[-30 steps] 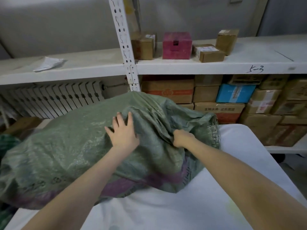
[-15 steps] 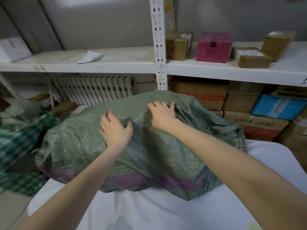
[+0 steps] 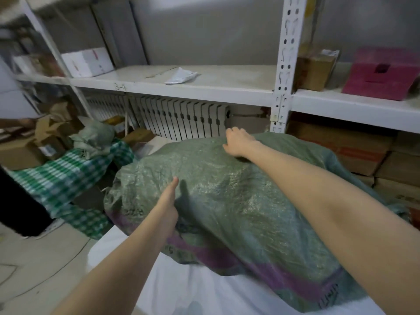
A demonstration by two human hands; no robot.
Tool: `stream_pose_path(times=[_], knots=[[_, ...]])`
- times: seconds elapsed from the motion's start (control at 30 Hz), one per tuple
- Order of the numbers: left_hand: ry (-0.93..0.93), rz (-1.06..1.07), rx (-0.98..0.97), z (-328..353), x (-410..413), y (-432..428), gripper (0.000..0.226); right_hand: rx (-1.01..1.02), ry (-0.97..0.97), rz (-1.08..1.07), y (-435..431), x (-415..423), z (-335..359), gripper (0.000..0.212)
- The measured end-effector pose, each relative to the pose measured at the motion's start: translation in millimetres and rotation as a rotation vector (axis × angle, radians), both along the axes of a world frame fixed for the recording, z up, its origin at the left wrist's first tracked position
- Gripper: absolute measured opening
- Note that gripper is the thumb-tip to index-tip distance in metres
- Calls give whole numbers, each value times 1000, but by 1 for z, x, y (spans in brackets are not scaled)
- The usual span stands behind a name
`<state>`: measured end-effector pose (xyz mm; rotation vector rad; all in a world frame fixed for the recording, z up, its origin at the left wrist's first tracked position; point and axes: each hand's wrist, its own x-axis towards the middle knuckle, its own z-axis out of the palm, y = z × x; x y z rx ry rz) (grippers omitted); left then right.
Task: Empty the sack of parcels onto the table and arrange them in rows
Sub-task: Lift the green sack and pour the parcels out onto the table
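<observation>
**Both hands on the green sack**

Stands at a white table with 1 bulging green sack lying on its side across it, a purple band running along the lower near edge. Covers most of the table's far part, left end close to the table's left corner.

Stretches the right hand over the top to the far crest of the sack, fingers bent down over the ridge and gripping the woven cloth there. Lays the left hand against the near left flank, thumb straight and pointing up along the cloth. Cannot tell how the other 4 fingers lie, hidden behind the palm, so cannot tell whether that hand grips or only presses.

Faces a white metal shelf held by a perforated post, marked "3-4" on its front edge. Carries a crumpled white packet near the middle, a white box at the far left, and right of the post a brown carton just beside a pink box. Shelters a white radiator below on the left and stacked brown cartons below on the right.

Shows on the floor at left a green-and-white checked bag with another crumpled green sack resting on it.
</observation>
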<state>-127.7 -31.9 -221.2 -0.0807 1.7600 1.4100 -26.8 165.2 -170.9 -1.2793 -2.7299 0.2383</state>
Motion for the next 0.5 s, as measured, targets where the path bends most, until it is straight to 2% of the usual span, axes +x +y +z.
stream_pose_path(times=[0.07, 0.3, 0.43, 0.5], knots=[[-19, 17, -17, -6, -10, 5, 81, -22, -43, -7, 11, -15, 2, 49], [-92, 72, -77, -39, -45, 21, 88, -198, -140, -17, 34, -65, -10, 73], [-44, 18, -120, -45, -57, 28, 73, -220, -179, -104, 36, -98, -21, 79], [-13, -10, -170, -49, -64, 32, 64, -276, -109, -138, 35, -111, -26, 74]])
